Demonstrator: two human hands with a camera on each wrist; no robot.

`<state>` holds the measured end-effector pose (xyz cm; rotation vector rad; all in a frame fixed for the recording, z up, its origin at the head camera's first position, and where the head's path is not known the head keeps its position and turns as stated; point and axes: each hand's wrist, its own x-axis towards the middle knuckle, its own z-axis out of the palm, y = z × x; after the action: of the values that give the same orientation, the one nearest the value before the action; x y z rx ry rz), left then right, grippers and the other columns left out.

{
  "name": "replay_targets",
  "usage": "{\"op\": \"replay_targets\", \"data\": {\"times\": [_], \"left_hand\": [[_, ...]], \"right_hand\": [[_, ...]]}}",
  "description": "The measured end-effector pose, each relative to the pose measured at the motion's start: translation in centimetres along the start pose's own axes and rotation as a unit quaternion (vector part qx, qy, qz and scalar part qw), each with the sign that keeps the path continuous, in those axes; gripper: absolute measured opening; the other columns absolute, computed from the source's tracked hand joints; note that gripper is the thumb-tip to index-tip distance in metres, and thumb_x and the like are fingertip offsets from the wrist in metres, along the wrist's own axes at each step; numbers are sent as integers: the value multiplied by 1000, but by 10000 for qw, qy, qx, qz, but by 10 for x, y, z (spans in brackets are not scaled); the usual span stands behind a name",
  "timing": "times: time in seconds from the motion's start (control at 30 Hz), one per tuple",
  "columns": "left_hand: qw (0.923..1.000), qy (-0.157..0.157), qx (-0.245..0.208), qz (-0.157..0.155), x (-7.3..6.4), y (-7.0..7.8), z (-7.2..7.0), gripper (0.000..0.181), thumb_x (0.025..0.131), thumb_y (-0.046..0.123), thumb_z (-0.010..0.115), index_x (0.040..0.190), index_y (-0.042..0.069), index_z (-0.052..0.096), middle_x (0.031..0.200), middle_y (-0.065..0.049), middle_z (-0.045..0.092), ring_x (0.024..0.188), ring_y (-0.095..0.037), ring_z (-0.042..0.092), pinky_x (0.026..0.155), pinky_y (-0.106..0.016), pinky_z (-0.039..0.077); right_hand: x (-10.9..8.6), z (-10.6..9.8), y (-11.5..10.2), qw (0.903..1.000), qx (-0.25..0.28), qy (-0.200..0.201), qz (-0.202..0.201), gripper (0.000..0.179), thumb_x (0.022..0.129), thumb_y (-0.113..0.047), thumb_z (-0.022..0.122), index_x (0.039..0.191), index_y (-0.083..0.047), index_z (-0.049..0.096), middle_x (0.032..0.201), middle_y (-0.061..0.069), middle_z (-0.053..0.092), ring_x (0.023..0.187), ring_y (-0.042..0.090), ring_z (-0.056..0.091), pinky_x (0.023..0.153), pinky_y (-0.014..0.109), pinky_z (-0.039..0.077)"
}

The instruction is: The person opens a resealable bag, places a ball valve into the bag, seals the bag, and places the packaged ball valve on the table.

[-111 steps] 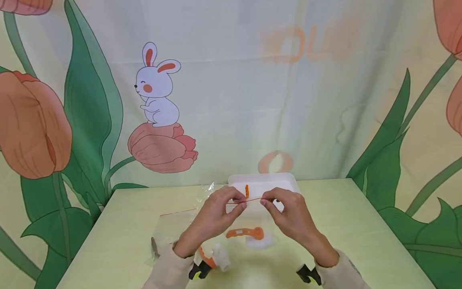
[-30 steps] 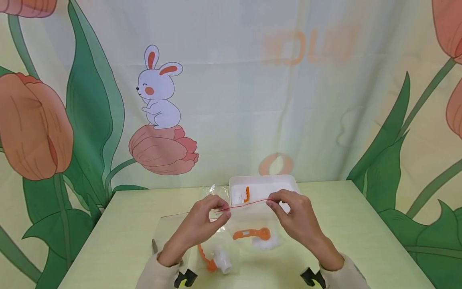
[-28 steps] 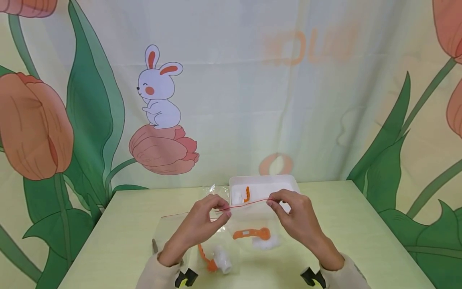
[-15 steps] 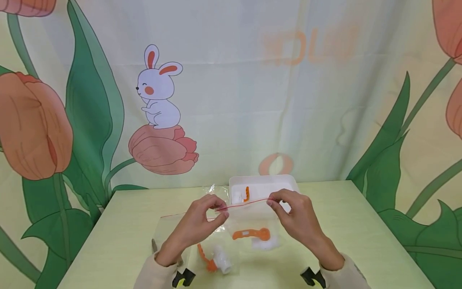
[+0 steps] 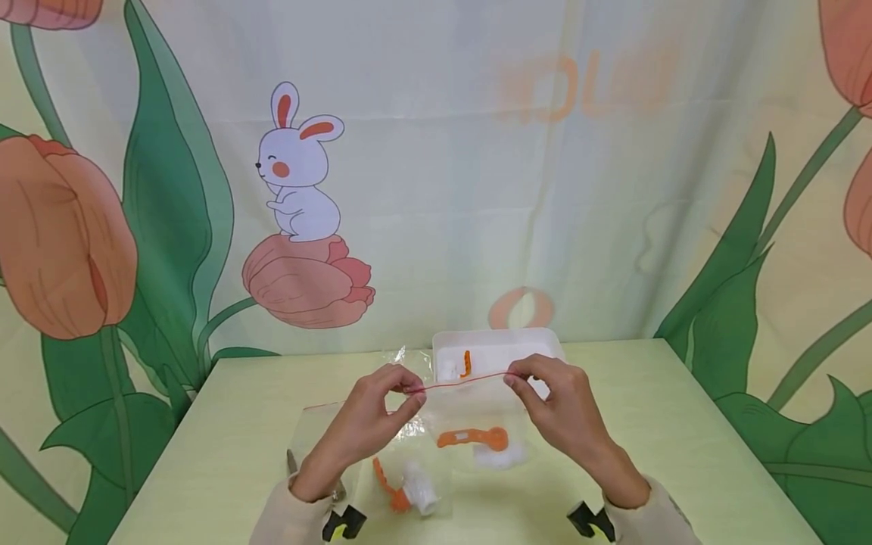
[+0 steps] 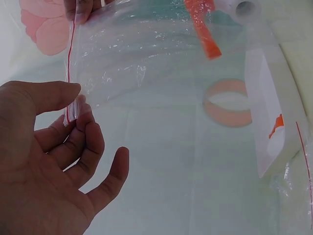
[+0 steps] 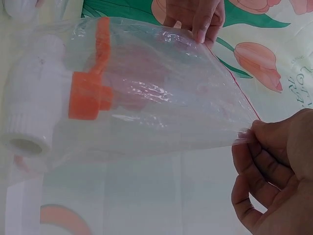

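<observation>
The clear bag (image 7: 161,93) is glossy and creased, with a thin red line (image 5: 459,383) running along its mouth edge. Through the film show a white fitting (image 7: 29,98) with a round open end and an orange handle (image 7: 85,95) that reads in the head view as a bar with a round knob (a small pale label sits on it). The bag hangs in the air between the two hands, over the counter (image 5: 654,424) and in front of the white tray (image 5: 511,344), which holds an orange piece (image 5: 466,365).

Against the first earlier frame, the hands are wider apart: the left hand (image 5: 373,409) has shifted leftward, so a longer stretch of the red line shows, and the orange piece now stands well clear of its fingers. The right hand (image 5: 555,397) has shifted only slightly.

Both hands are raised, with the forearms angled inward from the near edge. The left fingers are clamped on one end of the bag's mouth, thumb against forefinger, the little finger held away; the right fingers pinch the opposite end, the others curled loosely. Lower on the counter lie another white fitting (image 5: 421,496) and an orange lever (image 5: 398,498).
</observation>
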<state>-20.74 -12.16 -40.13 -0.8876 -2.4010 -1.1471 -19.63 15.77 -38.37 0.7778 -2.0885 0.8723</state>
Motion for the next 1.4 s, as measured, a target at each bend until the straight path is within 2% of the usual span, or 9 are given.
{"op": "replay_targets", "data": {"times": [0.23, 0.43, 0.57, 0.73, 1.0, 1.17, 1.4], "left_hand": [[9993, -128, -6, -354, -3, -3, -4, 8, 90, 13, 70, 92, 19, 66, 88, 10, 64, 88, -7, 64, 84, -28, 54], [9999, 35, 78, -75, -3, -2, -3, 3, 91, 11, 68, 92, 13, 66, 87, 7, 63, 85, -9, 62, 80, -27, 53], [9998, 139, 103, -38, -3, 2, -3, 5, 91, 10, 69, 92, 14, 65, 87, 7, 63, 85, -7, 61, 79, -27, 53], [10000, 25, 16, -49, -3, 10, -2, 5, 91, 12, 69, 93, 14, 65, 88, 8, 62, 86, -5, 60, 80, -26, 53], [9996, -141, -182, 154, -7, 20, 1, 5, 94, 18, 66, 93, 13, 65, 88, 9, 62, 86, -5, 60, 80, -26, 52], [9989, -282, -254, 265, -12, 23, 7, 4, 94, 16, 65, 91, 15, 64, 87, 9, 62, 86, -4, 59, 81, -25, 52], [9982, -488, -262, 209, -19, 24, 14, 7, 92, 10, 67, 89, 16, 64, 86, 8, 61, 84, -3, 57, 79, -24, 51]], "right_hand": [[0, -4, 0, 10000, -18, 34, 23, 15, 77, -2, 80, 85, -12, 72, 77, -7, 69, 69, 4, 60, 66, 13, 45], [0, -6, -1, 9999, -88, -36, 103, 14, 78, -3, 79, 86, -12, 72, 77, -8, 69, 69, 4, 59, 66, 13, 45], [-2, -10, 0, 9998, -142, -60, 141, 14, 78, -3, 79, 85, -13, 72, 76, -8, 68, 69, 3, 58, 65, 17, 47], [-8, -17, 2, 9995, -215, -133, 179, 13, 78, -5, 80, 84, -14, 72, 75, -9, 67, 68, 3, 57, 64, 20, 47], [-23, -26, 6, 9982, -405, -271, 350, 13, 78, -8, 80, 84, -17, 72, 77, -12, 69, 70, 1, 56, 63, 24, 48], [-34, -31, 7, 9971, -491, -392, 438, 15, 77, -8, 81, 84, -18, 72, 78, -14, 69, 70, 1, 57, 63, 27, 50], [-47, -35, 6, 9951, -599, -581, 536, 15, 77, -10, 81, 83, -19, 71, 78, -15, 69, 72, 1, 57, 63, 26, 51]]}}
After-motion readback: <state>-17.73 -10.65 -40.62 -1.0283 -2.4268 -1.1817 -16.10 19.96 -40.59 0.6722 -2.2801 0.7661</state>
